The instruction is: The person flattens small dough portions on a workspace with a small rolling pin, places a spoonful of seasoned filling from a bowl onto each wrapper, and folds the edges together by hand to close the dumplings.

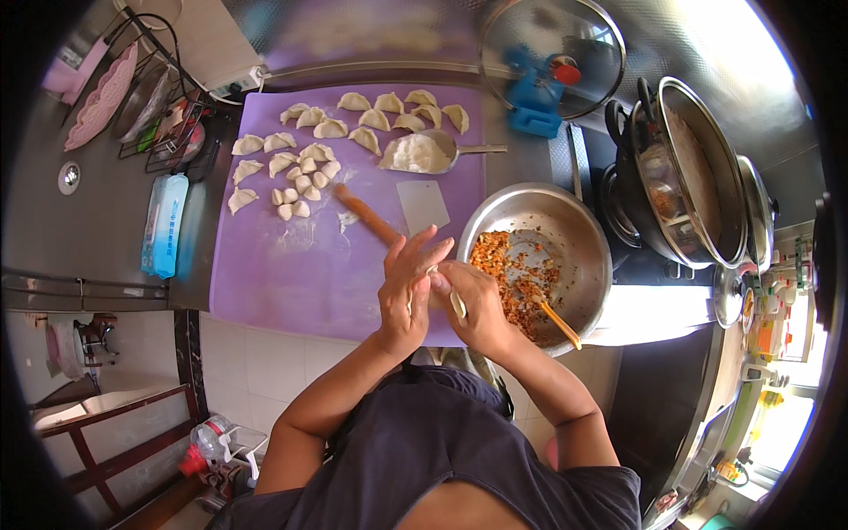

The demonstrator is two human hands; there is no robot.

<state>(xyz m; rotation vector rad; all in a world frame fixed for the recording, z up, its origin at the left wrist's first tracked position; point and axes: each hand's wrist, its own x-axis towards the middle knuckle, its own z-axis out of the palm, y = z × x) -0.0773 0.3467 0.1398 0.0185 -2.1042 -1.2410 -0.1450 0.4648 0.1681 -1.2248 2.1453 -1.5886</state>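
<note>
My left hand [405, 291] and my right hand [476, 298] meet above the front edge of a purple mat [298, 291]. Between them is a piece of dumpling dough [458, 303], mostly hidden by the fingers. The right thumb and fingers are closed on it, while the left hand supports its other side with fingers stretched out. A wooden rolling pin [364, 213] lies just beyond the left hand, its near end covered. Beside the right hand stands a steel bowl [589, 265] of chopped orange filling [493, 255], with a yellow-handled utensil [562, 326] in it.
Several folded dumplings [331, 128] and small dough pieces [303, 184] lie on the mat. Near them are a metal scoop of flour [417, 154] and a white scraper [424, 207]. A large pot [689, 172] stands right, a glass lid [523, 40] behind, a blue wipes pack [164, 225] left.
</note>
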